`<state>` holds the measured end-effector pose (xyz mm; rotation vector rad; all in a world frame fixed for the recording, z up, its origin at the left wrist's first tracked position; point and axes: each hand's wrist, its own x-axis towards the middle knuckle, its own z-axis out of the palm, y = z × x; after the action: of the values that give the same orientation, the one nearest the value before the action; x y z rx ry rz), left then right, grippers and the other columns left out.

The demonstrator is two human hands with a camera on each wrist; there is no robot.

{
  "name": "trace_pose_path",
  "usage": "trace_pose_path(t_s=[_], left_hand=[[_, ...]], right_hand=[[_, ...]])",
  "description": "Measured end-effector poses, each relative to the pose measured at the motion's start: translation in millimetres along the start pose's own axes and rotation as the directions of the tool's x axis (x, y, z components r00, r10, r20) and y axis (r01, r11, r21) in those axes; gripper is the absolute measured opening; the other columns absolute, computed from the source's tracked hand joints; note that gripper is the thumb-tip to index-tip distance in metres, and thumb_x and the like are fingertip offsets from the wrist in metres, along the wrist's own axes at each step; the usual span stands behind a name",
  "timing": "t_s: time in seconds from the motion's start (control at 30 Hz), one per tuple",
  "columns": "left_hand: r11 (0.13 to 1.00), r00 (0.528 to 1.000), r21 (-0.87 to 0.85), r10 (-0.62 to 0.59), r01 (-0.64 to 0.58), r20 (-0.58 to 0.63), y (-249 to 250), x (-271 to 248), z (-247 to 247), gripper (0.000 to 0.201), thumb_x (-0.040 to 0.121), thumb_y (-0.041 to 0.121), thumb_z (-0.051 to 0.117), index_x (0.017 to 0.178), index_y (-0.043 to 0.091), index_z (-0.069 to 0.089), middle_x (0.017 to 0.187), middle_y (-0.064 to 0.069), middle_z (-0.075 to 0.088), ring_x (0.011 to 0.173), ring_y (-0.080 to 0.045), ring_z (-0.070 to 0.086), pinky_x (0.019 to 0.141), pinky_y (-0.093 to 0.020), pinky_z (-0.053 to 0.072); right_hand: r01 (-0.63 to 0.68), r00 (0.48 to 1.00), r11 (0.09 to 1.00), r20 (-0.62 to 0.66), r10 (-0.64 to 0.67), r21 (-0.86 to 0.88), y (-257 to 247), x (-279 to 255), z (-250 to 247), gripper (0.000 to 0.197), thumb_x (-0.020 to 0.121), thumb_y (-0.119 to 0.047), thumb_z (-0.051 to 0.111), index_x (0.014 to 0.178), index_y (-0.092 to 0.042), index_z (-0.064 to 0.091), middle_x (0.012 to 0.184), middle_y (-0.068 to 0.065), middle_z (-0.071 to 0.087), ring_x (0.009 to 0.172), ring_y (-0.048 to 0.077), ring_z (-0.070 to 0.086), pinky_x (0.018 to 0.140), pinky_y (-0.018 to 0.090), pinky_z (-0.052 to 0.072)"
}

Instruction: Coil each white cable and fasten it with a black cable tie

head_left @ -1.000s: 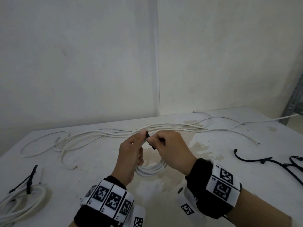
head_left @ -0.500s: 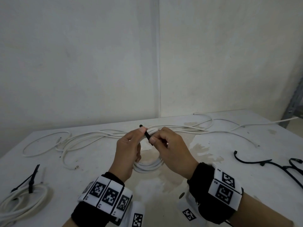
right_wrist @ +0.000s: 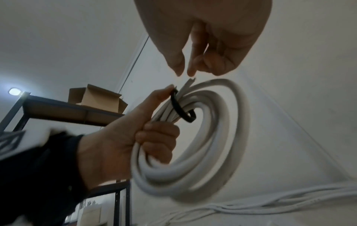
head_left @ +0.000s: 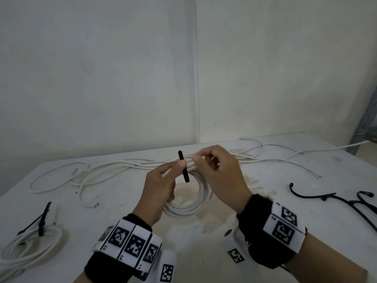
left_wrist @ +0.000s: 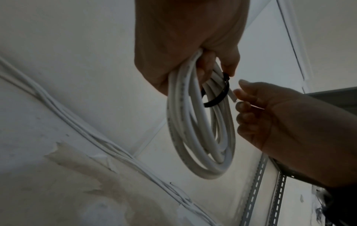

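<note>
Fingers of the left hand [head_left: 161, 186] curled round the coiled white cable [right_wrist: 195, 137], thumb pinning the black cable tie [head_left: 183, 169] against the strands above the near table [head_left: 204, 237]. Right hand [head_left: 220, 176], just right, kept fingertips [right_wrist: 178, 67] slightly parted, holding nothing, apparently positioned to take the tie's end.

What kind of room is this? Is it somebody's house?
Probably not a house: it looks like a workroom or storeroom. There are bare white walls, a stained white table strewn with loose white cables, and a dark metal shelf with an open cardboard box on top.
</note>
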<state>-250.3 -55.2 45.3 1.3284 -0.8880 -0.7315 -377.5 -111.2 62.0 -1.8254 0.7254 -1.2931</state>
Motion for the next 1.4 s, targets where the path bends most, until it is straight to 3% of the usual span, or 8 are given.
trace_pose_path(t_s=[0.17,0.27,0.63,0.8,0.93,1.07,1.23,1.4], left_hand=[[0.999,0.997,0.033,0.016,-0.018,0.07,1,-5,2,0.017,0.084,0.028,0.061,0.091,0.017,0.071,0.04,0.005,0.029,0.037,-0.01,0.022,0.04,-0.019,0.023],[0.999,0.996,0.038,0.017,-0.02,0.082,2,-7,2,0.016,0.081,0.029,0.062,0.087,0.018,0.072,0.041,0.003,0.028,0.038,-0.011,0.021,0.039,-0.02,0.022],[0.999,0.994,0.05,0.008,-0.014,0.105,4,-12,12,0.011,0.083,0.025,0.063,0.081,0.018,0.071,0.037,0.007,0.03,0.035,-0.008,0.023,0.037,-0.019,0.024],[0.999,0.996,0.037,0.018,-0.021,0.091,6,-9,6,0.014,0.084,0.028,0.062,0.082,0.017,0.071,0.038,0.006,0.03,0.035,-0.008,0.023,0.038,-0.017,0.024],[0.998,0.993,0.048,0.022,-0.027,0.114,6,-10,7,0.016,0.085,0.027,0.06,0.078,0.018,0.071,0.038,0.004,0.03,0.035,-0.009,0.023,0.038,-0.017,0.025],[0.998,0.99,0.055,0.034,-0.041,0.137,11,-10,9,0.021,0.083,0.029,0.062,0.064,0.025,0.07,0.041,0.002,0.028,0.037,-0.01,0.022,0.039,-0.019,0.022],[0.992,0.986,0.099,0.058,-0.074,0.158,17,-8,8,0.017,0.074,0.039,0.065,0.067,0.026,0.072,0.04,0.001,0.029,0.039,-0.013,0.021,0.04,-0.024,0.022],[1.0,0.994,-0.016,0.014,-0.012,0.104,11,-9,3,0.017,0.079,0.033,0.062,0.074,0.02,0.072,0.042,0.005,0.029,0.038,-0.01,0.021,0.041,-0.021,0.02]], right_hand=[[-0.075,0.935,0.996,0.35,0.053,0.05,-9,14,-7,0.016,0.091,-0.013,0.054,0.085,-0.011,0.068,0.092,0.01,0.062,0.074,0.0,0.055,0.063,0.005,0.042],[-0.093,0.905,0.995,0.42,0.064,0.048,-13,16,-12,0.018,0.091,-0.01,0.055,0.076,-0.014,0.064,0.079,0.001,0.063,0.06,-0.007,0.055,0.059,0.004,0.04],[-0.017,0.989,0.994,0.145,0.001,0.107,-24,26,-6,0.028,0.092,-0.004,0.048,0.067,-0.015,0.054,0.062,0.002,0.055,0.042,0.002,0.05,0.046,0.015,0.044],[-0.027,0.943,0.996,0.331,-0.002,0.084,-18,24,-6,0.019,0.089,-0.009,0.057,0.07,-0.008,0.058,0.055,-0.009,0.054,0.049,-0.001,0.047,0.054,0.009,0.039],[0.023,0.959,0.999,0.28,-0.03,0.029,-15,23,-7,0.026,0.087,-0.008,0.061,0.065,0.005,0.055,0.055,0.001,0.058,0.047,0.001,0.048,0.051,0.013,0.04],[0.02,0.968,0.999,0.247,-0.03,0.041,-17,26,-8,0.027,0.087,-0.006,0.059,0.062,-0.012,0.054,0.058,0.001,0.061,0.05,0.005,0.056,0.056,0.02,0.048],[-0.039,0.977,0.992,0.214,0.012,0.122,-15,28,-8,0.024,0.087,-0.003,0.058,0.063,-0.009,0.056,0.055,0.0,0.06,0.047,0.007,0.056,0.053,0.021,0.051],[-0.014,0.956,0.999,0.293,0.023,-0.031,-4,26,-15,0.019,0.09,-0.021,0.055,0.088,-0.006,0.066,0.079,0.002,0.065,0.07,0.009,0.057,0.073,0.02,0.046]])
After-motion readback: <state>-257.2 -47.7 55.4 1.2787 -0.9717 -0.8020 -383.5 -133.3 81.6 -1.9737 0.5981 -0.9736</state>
